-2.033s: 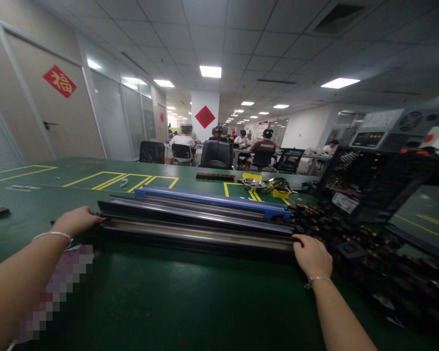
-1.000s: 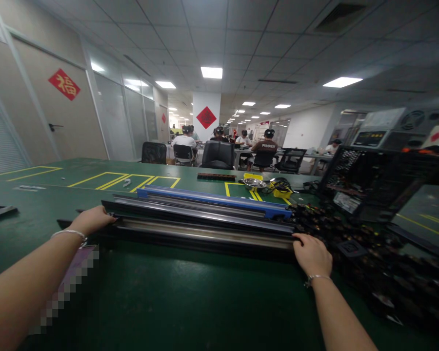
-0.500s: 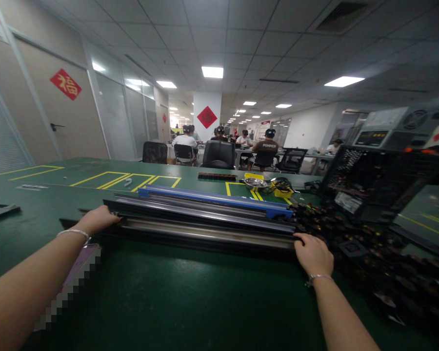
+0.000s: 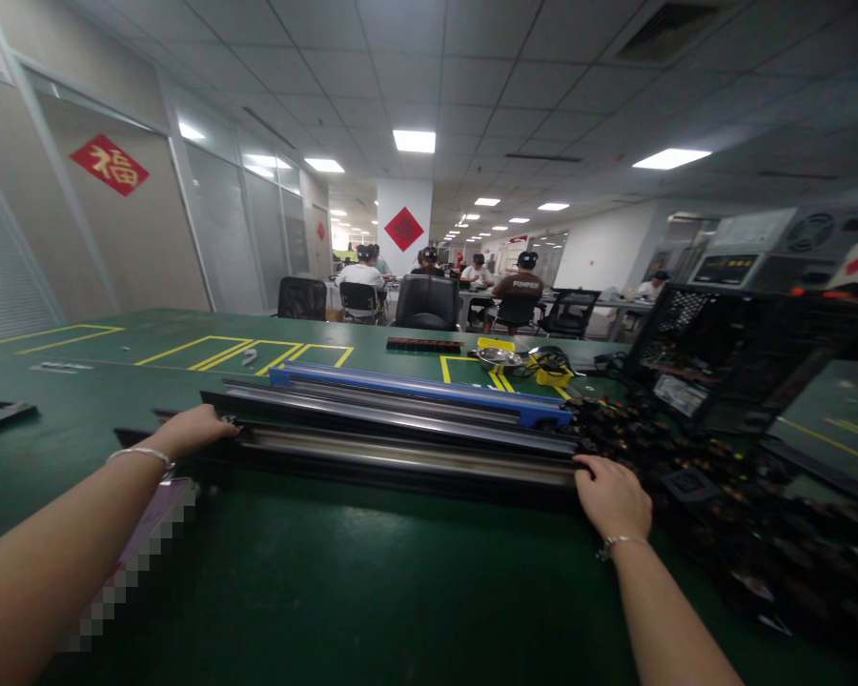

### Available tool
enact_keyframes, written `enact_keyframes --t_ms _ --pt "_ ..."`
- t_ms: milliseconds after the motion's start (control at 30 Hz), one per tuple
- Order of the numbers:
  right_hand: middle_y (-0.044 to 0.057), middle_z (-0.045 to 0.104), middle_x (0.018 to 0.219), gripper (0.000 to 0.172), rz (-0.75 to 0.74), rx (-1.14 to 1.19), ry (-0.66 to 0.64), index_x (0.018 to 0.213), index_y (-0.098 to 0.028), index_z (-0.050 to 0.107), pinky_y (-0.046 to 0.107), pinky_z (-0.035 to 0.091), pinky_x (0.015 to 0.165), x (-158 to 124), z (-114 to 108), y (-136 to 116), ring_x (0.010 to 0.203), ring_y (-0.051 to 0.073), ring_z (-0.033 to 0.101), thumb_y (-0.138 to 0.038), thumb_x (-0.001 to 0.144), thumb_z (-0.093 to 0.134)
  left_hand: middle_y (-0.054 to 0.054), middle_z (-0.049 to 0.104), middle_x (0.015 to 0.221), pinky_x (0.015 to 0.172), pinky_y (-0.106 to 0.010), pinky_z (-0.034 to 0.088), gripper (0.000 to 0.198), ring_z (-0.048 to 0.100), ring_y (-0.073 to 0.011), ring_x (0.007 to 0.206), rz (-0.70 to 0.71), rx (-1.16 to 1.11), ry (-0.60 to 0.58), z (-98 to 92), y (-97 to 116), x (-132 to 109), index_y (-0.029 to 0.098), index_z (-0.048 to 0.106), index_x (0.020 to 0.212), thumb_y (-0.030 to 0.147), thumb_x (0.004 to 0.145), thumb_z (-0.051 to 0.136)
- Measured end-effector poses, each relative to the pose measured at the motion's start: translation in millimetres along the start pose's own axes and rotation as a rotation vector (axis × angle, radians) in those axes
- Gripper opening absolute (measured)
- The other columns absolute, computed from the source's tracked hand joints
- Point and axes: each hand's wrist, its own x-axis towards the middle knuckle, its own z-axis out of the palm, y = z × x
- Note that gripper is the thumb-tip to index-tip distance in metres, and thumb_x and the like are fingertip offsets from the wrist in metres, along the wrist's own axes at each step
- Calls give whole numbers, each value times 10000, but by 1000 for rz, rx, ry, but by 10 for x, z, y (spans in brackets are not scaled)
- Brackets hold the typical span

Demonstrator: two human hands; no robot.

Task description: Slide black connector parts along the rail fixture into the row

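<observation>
A long black rail with a shiny metal groove (image 4: 400, 460) lies across the green table (image 4: 343, 591), nearest to me. My left hand (image 4: 198, 431) is closed at its left part, fingers pinching something small and dark that I cannot make out. At the rail's right end, my right hand (image 4: 613, 495) is closed on it, fingertips over the edge. Just behind lies a second dark rail (image 4: 400, 415), and behind that a blue rail (image 4: 421, 389), all roughly parallel.
To the right is a heap of dark small parts (image 4: 750, 543), with an open black computer case (image 4: 729, 353) behind. A metal dish (image 4: 499, 357) and yellow items (image 4: 550, 367) stand beyond the rails. A flat dark panel (image 4: 0, 414) lies at left.
My left hand has shifted very slightly to the right along the near rail. My right hand and the rails have hardly moved.
</observation>
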Motion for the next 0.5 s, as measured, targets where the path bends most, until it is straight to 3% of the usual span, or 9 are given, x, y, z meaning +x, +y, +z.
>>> enact_keyframes --t_ms 200,500 --pt "5 596 1213 417 0 -3 5 1052 -272 662 380 410 904 -11 -14 -16 1147 215 470 -281 794 334 -111 655 785 614 -284 415 367 601 -228 722 20 28 -31 43 76 -23 127 578 681 491 632 567" --pt "7 595 1217 409 -18 -4 14 1061 -272 658 372 404 904 -18 -9 -5 1143 212 472 -279 800 343 -106 643 775 598 -289 407 396 592 -227 712 30 14 -8 77 31 -33 129 561 707 520 646 567"
